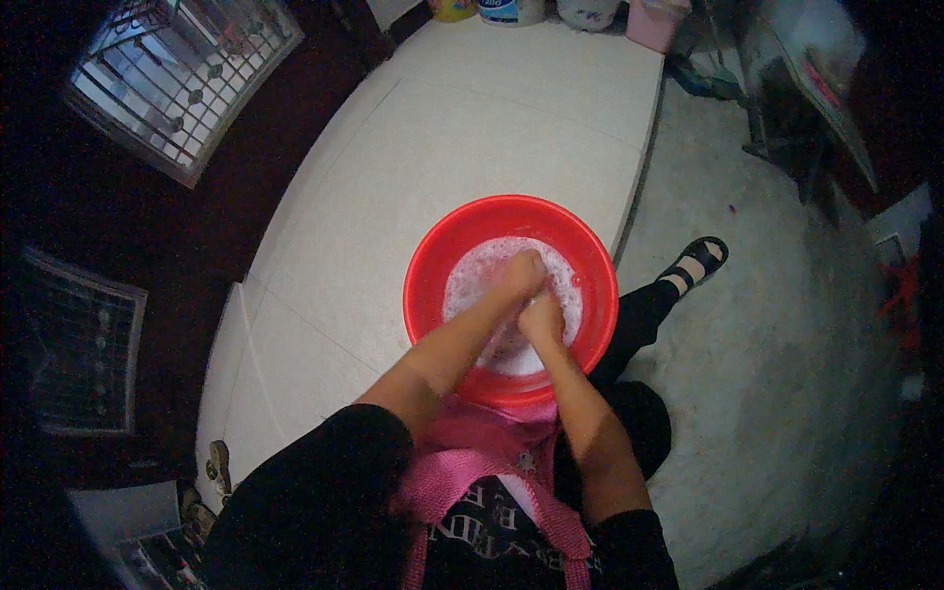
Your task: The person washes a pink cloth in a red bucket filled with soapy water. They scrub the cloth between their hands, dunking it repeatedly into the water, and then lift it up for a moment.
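A red plastic basin (426,258) stands on a pale tiled ledge, close in front of my body. Foamy, soapy water (468,276) covers its bottom. My left hand (525,271) is curled over the foam, a little farther from me than the other. Just below and touching or nearly touching it, my right hand (544,318) is also curled, knuckles up. A small whitish patch shows between the two hands, perhaps suds or cloth. The fingers are turned away and partly in foam, so what they grip is hidden.
The tiled ledge (509,140) drops at its right edge to a concrete floor (737,354). Several tubs, one a blue-labelled bucket (510,11), and a pink container (653,26) line the far end. My sandalled foot (697,264) rests on the floor. A pink apron (494,435) touches the basin.
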A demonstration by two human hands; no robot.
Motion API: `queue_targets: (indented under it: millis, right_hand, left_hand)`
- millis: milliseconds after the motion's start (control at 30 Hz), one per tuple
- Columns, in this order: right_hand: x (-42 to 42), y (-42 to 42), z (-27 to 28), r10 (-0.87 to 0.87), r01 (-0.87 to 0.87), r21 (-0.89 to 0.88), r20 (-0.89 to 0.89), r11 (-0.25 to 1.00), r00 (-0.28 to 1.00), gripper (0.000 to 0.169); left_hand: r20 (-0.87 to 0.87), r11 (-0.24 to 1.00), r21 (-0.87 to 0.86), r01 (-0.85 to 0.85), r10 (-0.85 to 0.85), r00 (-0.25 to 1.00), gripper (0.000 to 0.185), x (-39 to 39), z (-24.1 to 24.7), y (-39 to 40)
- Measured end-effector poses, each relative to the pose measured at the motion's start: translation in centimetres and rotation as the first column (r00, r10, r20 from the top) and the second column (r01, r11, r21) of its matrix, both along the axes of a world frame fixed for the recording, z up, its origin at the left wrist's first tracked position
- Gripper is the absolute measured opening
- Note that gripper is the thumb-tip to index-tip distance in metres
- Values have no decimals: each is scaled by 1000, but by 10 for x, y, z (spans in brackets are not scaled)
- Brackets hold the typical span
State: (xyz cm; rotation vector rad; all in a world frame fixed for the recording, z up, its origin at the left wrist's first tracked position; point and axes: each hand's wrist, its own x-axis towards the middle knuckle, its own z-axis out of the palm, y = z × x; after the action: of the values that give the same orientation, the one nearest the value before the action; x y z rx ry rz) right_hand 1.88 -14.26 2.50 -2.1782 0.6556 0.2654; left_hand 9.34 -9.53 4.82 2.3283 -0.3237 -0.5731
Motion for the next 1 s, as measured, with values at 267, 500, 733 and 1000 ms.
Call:
queue_targets:
  millis: [267,500,733,1000]
  right_hand:
    - [-5,1,-28,-85,45,94,477,995,875,48]
    - [-5,-9,26,-244,149,921,-61,360,968,37]
    - [-24,-10,89,-189,81,947,-145,-310,971,38]
    - [-11,-18,47,-138,95,994,-88,46,987,34]
  left_hand:
    - [63,972,-102,-213,220,973,38,-15,-32,1]
    - [-669,730,-638,-246,-367,647,52,28,11,41]
    - [-484,86,-828,-554,-609,628,69,-11,80,18]
    - [-515,705,-706,-64,-450,729,23,28,60,8]
